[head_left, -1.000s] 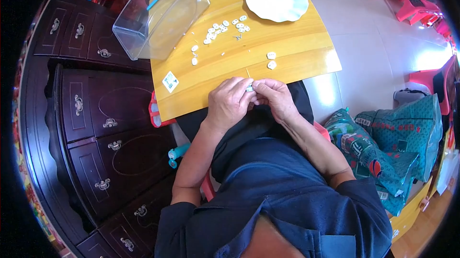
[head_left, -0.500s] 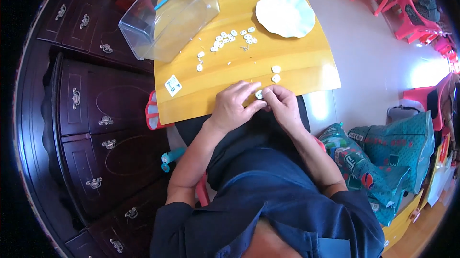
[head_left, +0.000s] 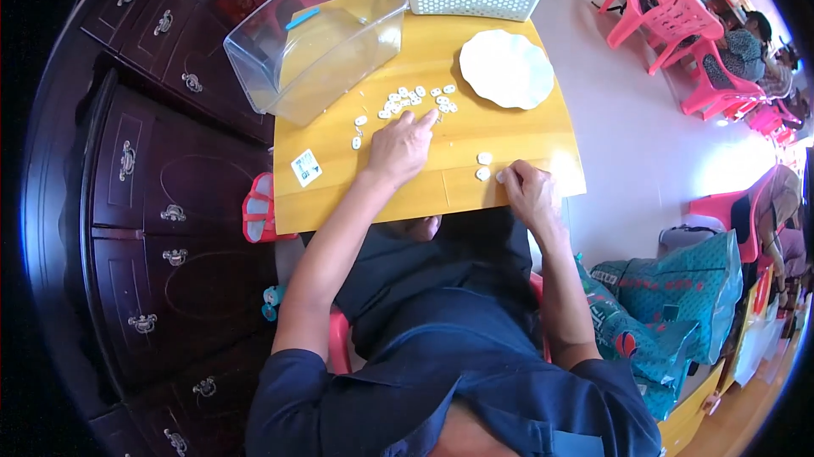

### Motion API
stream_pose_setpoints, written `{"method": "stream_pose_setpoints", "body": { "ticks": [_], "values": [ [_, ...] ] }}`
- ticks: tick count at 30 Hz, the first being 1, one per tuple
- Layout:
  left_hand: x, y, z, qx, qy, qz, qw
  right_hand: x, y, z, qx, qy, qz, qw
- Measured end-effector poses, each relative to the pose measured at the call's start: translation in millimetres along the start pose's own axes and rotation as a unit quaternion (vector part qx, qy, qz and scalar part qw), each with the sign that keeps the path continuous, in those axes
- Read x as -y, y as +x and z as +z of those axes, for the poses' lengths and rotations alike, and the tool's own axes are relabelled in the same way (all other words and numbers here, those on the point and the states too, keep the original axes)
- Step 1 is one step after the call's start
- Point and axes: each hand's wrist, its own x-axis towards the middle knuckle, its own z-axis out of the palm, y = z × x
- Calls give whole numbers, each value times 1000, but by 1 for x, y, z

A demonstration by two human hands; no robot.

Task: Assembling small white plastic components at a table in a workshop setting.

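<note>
Small white oval pieces (head_left: 395,98) with dark holes, perhaps buttons or plastic fittings, lie loosely grouped in the middle of the wooden table (head_left: 331,207). My left hand (head_left: 400,150) is just in front of this group, its fingers stretched forward near some tiny slivers; no held thing shows. Near the front edge, my right hand (head_left: 532,192) is closed, thumb and fingers pinching another white oval piece (head_left: 501,177) low at the tabletop. Two similar pieces, one of them this white piece (head_left: 484,158), lie just left of that hand. The held piece is partly hidden by the fingers.
Farther back are a clear plastic bin (head_left: 339,67), a white scalloped plate (head_left: 507,71) and a white perforated basket (head_left: 475,1). A square label (head_left: 306,167) lies at left. Dark drawers (head_left: 195,143) flank the table; green bags (head_left: 670,296) stand at right.
My hands have moved apart from around one white piece. The left reached forward to the group; the right shifted right and down onto the tabletop with the piece. The view has tilted slightly.
</note>
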Motion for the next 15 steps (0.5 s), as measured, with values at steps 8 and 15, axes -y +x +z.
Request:
{"method": "stream_pose_setpoints", "body": {
  "ticks": [8, 15],
  "values": [
    [3, -5, 5, -9, 10, -6, 1000, -1, 13, 3, 12, -22, 0, 1000],
    [3, -33, 8, -27, 8, 11, 1000, 5, 27, 2, 42, -76, 10, 996]
  ]
}}
